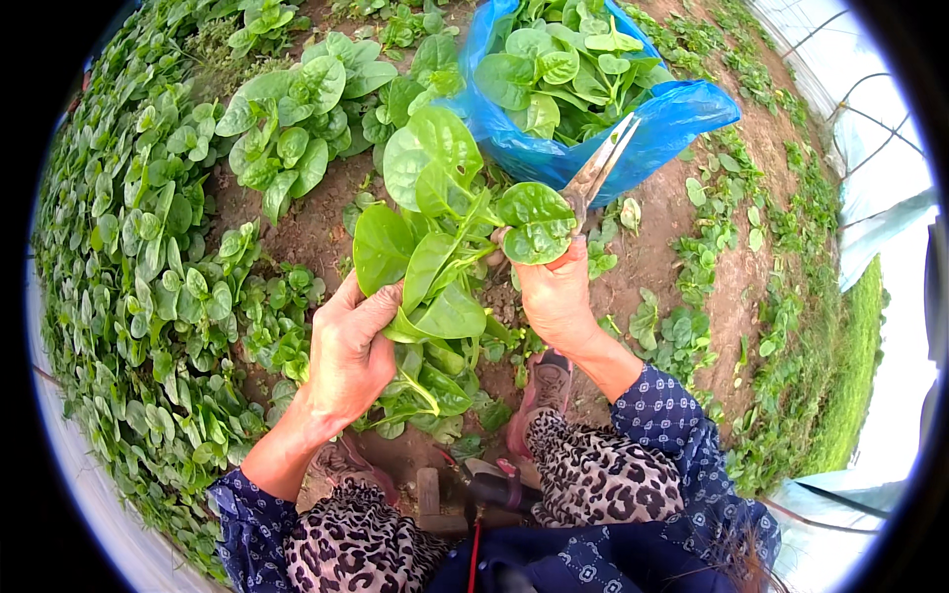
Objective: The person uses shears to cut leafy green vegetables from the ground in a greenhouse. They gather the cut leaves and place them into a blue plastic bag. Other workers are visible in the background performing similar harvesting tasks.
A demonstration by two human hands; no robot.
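Observation:
My left hand [348, 346] is closed round a bunch of broad-leaved greens [427, 259], thumb on top, with glossy leaves fanning out above it. At the right side of the bunch, my right hand [556, 301] is closed on a pair of scissors [593, 173]. The blades point up and away to the right, lying nearly together, and the handles are mostly hidden in the hand. A round leaf [537, 223] covers part of the fingers. Just beyond the scissors sits a blue plastic bag [633, 163], its mouth wide, filled with picked leaves [554, 67].
Dense leafy plants [148, 287] fill the left side. Brown soil [736, 306] with scattered low plants runs along the right, bordered by grass [840, 376] and plastic sheeting [880, 148]. My shoes [542, 390] stand on the soil below my hands, near a small wooden piece [431, 494].

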